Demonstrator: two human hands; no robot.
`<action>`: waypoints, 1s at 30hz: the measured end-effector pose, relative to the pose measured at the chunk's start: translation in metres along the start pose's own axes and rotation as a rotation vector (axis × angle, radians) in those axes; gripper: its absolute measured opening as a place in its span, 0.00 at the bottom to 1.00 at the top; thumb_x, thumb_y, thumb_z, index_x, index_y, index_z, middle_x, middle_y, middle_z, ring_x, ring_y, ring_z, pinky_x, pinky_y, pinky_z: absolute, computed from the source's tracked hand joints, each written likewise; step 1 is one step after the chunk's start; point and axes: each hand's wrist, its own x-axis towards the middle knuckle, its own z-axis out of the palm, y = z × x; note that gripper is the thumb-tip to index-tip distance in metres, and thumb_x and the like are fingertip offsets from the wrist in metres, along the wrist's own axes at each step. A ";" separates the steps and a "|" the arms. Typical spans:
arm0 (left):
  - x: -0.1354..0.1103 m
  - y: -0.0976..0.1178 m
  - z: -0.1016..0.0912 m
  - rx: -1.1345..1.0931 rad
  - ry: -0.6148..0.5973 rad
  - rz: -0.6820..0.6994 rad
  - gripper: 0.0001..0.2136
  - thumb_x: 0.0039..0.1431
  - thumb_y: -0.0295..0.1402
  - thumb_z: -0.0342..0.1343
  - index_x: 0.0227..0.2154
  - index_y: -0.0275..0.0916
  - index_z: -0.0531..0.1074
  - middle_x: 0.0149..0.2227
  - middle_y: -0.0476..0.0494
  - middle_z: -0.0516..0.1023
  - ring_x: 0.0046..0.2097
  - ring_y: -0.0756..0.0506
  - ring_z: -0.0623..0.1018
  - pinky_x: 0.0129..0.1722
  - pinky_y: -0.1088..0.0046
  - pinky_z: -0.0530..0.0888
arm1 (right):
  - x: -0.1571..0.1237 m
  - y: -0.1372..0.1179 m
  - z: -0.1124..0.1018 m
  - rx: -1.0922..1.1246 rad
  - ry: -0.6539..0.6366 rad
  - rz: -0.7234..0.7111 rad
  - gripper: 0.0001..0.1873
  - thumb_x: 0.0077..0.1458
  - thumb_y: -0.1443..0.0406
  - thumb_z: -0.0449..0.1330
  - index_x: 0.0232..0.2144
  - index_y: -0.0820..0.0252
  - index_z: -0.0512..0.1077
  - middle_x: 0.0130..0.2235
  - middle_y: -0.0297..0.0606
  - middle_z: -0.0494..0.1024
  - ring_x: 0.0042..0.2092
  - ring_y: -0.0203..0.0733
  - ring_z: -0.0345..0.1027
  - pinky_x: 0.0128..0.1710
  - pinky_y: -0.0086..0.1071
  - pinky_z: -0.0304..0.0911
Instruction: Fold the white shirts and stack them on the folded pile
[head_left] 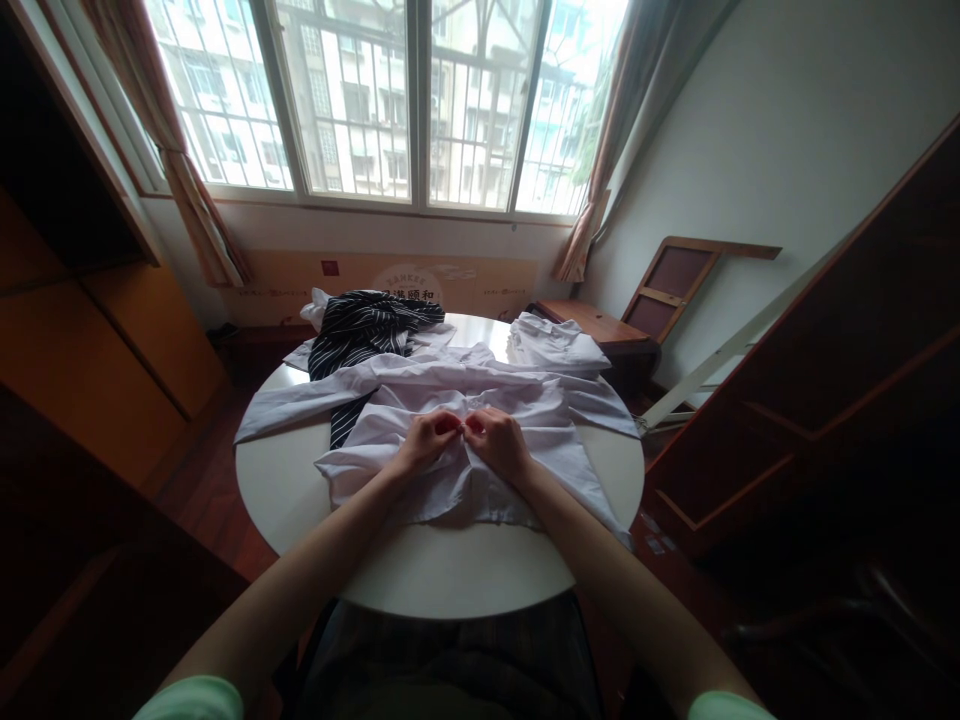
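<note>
A white long-sleeved shirt [525, 410] lies spread over the round white table [450, 580], its sleeves stretched out to both sides and its hem towards me. At the middle of its front, my left hand [431, 438] pinches the shirt's front edge. My right hand [496, 438] meets it there, fingertips closed on the same edge. The two hands' fingertips nearly touch. Whether a button is between them is too small to tell.
Black striped cloth [360, 335] lies heaped at the back left of the table. A folded white garment [555, 342] rests at the back right. Beyond the table are a low wooden cabinet [592, 325] and a barred window [352, 100]. A dark wooden panel [810, 400] leans at the right.
</note>
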 end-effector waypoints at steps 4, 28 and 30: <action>0.000 -0.004 0.001 0.004 0.016 0.012 0.07 0.50 0.33 0.55 0.29 0.37 0.75 0.30 0.44 0.78 0.33 0.46 0.76 0.34 0.73 0.71 | 0.000 -0.002 -0.003 0.054 -0.027 0.027 0.03 0.50 0.68 0.56 0.26 0.59 0.70 0.27 0.36 0.73 0.30 0.37 0.65 0.32 0.28 0.58; -0.002 0.004 0.002 0.182 0.117 0.027 0.04 0.50 0.32 0.57 0.25 0.36 0.73 0.25 0.48 0.76 0.28 0.50 0.73 0.30 0.76 0.67 | 0.001 0.002 0.000 0.145 -0.071 0.096 0.01 0.48 0.68 0.58 0.26 0.61 0.70 0.26 0.35 0.73 0.28 0.35 0.64 0.31 0.27 0.58; -0.002 0.003 0.003 0.174 0.116 0.037 0.05 0.50 0.32 0.57 0.25 0.36 0.73 0.25 0.48 0.76 0.28 0.50 0.73 0.30 0.76 0.67 | 0.001 0.004 0.001 0.179 -0.077 0.088 0.04 0.48 0.69 0.58 0.30 0.61 0.72 0.27 0.35 0.73 0.29 0.35 0.64 0.31 0.27 0.58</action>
